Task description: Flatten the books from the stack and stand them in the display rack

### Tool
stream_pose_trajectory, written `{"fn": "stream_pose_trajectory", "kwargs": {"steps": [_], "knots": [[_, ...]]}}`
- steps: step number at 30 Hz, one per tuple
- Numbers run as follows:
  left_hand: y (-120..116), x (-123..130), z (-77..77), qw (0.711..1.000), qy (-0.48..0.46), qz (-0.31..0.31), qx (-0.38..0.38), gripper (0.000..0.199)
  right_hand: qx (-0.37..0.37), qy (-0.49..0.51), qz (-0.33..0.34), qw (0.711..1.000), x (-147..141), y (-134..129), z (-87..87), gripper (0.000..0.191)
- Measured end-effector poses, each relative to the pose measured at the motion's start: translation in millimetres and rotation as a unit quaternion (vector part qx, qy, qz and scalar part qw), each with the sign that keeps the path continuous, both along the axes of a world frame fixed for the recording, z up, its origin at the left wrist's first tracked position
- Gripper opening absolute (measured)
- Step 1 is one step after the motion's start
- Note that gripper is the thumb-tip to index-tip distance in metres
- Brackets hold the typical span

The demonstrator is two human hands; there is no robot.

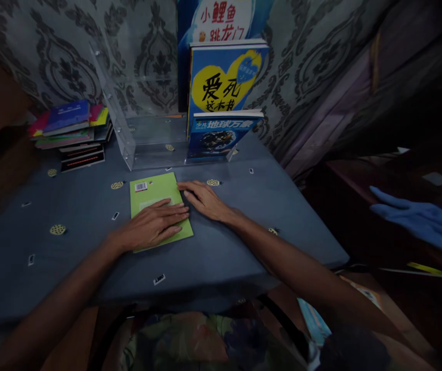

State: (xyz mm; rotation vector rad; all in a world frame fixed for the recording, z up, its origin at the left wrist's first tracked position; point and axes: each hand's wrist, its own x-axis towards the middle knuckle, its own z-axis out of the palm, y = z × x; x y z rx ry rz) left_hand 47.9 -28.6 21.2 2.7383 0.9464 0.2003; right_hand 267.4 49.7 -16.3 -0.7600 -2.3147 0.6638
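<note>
A thin green book [155, 188] lies on the table with its barcode side up. My left hand [153, 224] rests flat across its middle and lower part, fingers stretched toward the right edge and covering some of the cover. At the upper right edge of the book, my right hand [205, 200] touches with its fingertips, the fingers extended and the palm low over the cloth. Neither hand is wrapped around anything.
Behind the book stands a clear acrylic rack [128, 149] holding upright blue books [221, 136] on its right side. A stack of books [68, 121] sits at the back left. Patterned grey cloth [155, 56] hangs behind. Off the table's right side is a blue glove [418, 216].
</note>
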Motion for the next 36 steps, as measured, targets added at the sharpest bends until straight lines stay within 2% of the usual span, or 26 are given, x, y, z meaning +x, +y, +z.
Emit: {"fn": "stream_pose_trajectory", "kwargs": {"steps": [15,36], "knots": [[-42,8,-2.1,0.999,-0.019,-0.03,0.009,0.048,0.006,-0.008,0.004,1.0,0,0,-0.7,0.038],[-41,7,0.3,1.0,-0.012,-0.028,-0.009,0.052,0.014,-0.013,0.001,1.0,-1,0,0.3,0.038]]}}
